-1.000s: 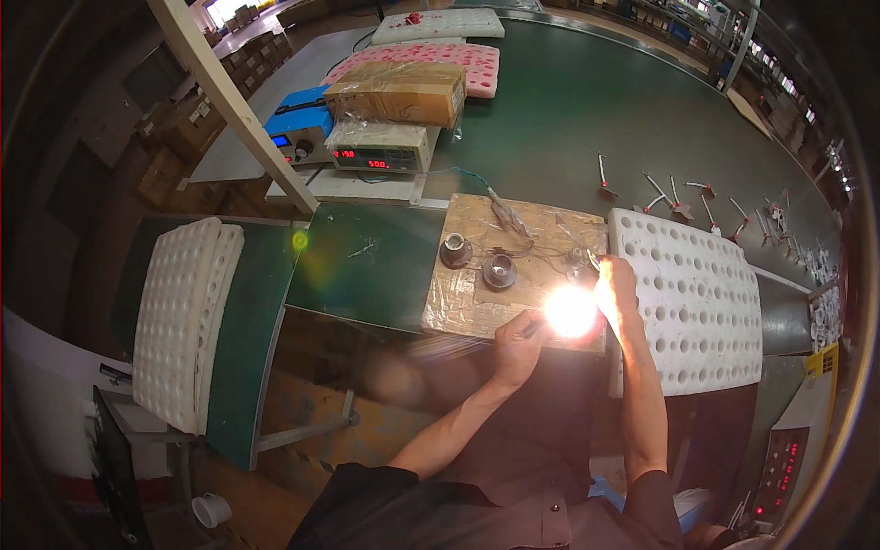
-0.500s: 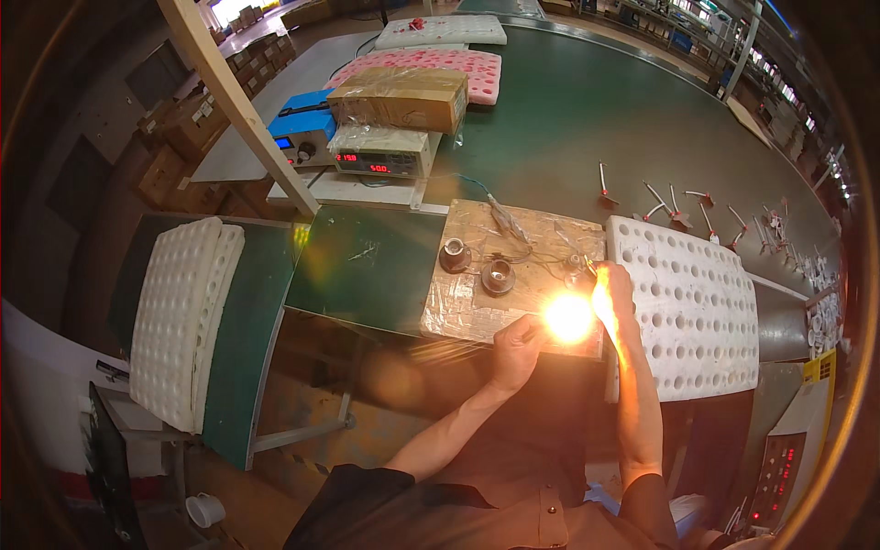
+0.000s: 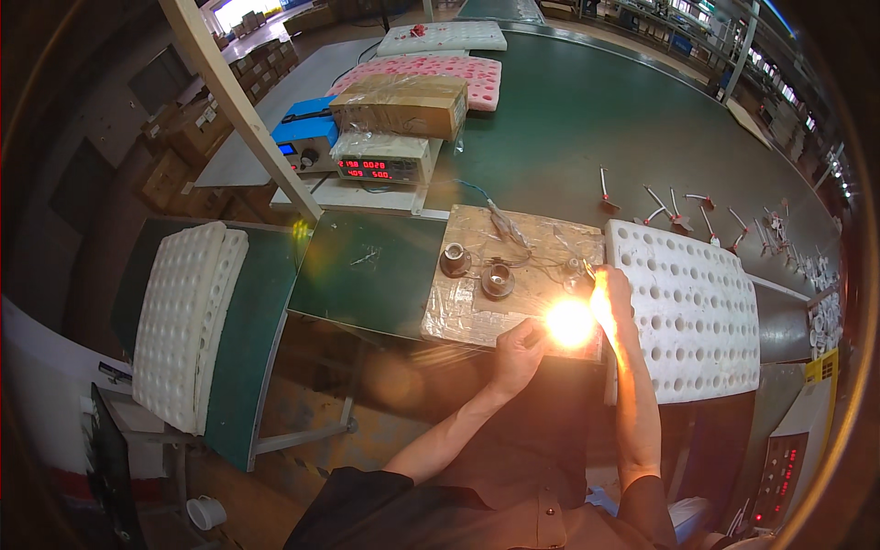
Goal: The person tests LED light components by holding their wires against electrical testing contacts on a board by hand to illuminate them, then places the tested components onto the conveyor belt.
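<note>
A glowing light (image 3: 570, 323) shines over the front of a tape-covered wooden board (image 3: 449, 307); glare hides its shape. My left hand (image 3: 519, 353) is closed right at the left of the glow, and what its fingers pinch is washed out. Along the light's right side, my right hand (image 3: 612, 295) is closed around a thin, pale metallic piece (image 3: 588, 268), too small to name. Its fingertips are close to a small fitting (image 3: 575, 266) on the board. Two dark round sockets, one at the left (image 3: 455, 258) and one in the middle (image 3: 498, 280), stand on the board.
White foam trays with holes lie at right (image 3: 683, 316) and left (image 3: 179, 325). Behind the board are a meter (image 3: 383, 163) with red digits, a cardboard box (image 3: 400, 105) and a blue instrument (image 3: 312, 133). Several stemmed parts (image 3: 678, 220) lie on the green belt (image 3: 568, 119).
The meter now shows more lit red digits than before. Both hands stay nearly in place beside the light, which was glowing before too. The whole view has shifted slightly.
</note>
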Action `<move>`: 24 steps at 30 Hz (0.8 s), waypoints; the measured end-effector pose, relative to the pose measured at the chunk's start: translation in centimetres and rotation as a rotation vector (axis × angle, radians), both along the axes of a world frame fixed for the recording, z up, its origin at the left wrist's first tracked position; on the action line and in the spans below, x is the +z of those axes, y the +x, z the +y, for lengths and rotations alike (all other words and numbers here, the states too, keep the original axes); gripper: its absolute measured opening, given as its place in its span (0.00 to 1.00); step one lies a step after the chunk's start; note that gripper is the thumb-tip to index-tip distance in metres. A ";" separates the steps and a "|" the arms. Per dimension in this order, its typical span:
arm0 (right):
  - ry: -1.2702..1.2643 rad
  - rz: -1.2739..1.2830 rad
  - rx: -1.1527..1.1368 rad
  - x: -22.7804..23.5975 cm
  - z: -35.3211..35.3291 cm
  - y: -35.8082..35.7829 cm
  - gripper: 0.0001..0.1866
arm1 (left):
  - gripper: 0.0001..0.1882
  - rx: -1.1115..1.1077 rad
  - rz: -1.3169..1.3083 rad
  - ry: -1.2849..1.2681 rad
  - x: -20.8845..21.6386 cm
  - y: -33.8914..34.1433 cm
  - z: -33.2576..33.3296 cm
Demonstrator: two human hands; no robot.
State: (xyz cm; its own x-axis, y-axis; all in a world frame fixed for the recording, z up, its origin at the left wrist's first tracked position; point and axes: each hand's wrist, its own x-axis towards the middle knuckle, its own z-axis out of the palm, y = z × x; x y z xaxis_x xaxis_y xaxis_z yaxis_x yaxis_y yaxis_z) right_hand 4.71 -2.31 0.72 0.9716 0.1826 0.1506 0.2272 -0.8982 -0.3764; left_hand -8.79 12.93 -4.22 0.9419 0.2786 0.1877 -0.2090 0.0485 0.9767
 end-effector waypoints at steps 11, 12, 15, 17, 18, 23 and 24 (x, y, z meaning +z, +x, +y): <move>0.546 0.047 -0.016 0.4 -4.5 -0.6 0.15 | 0.04 0.028 -0.141 -0.083 3.7 3.1 2.0; 0.611 0.082 -0.019 0.2 -5.0 -0.9 0.14 | 0.04 0.068 -0.178 -0.063 4.7 4.6 2.3; 0.688 0.191 -0.031 0.2 -5.8 -1.9 0.14 | 0.06 0.155 -0.272 0.038 8.5 10.9 3.3; 0.719 0.180 -0.064 0.5 -6.1 -2.5 0.17 | 0.16 0.085 -0.300 -0.078 10.3 14.6 2.4; 0.730 0.175 -0.077 0.8 -6.3 -2.5 0.18 | 0.17 0.109 -0.311 0.016 10.6 15.2 1.9; 0.866 0.176 -0.158 0.7 -7.5 -3.1 0.20 | 0.10 -0.288 -0.173 0.260 6.7 10.7 -3.9; 0.873 0.177 -0.173 0.4 -7.6 -3.2 0.20 | 0.10 -0.355 -0.142 0.326 5.8 10.0 -5.3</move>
State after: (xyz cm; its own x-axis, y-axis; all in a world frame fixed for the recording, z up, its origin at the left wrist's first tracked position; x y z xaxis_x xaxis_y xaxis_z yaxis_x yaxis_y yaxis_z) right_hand 1.48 -9.91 1.14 0.9969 -0.0773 0.0129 -0.0103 -0.2928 -0.9561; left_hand 1.19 7.62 1.55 0.9268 -0.1485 0.3449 -0.3668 -0.1622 0.9160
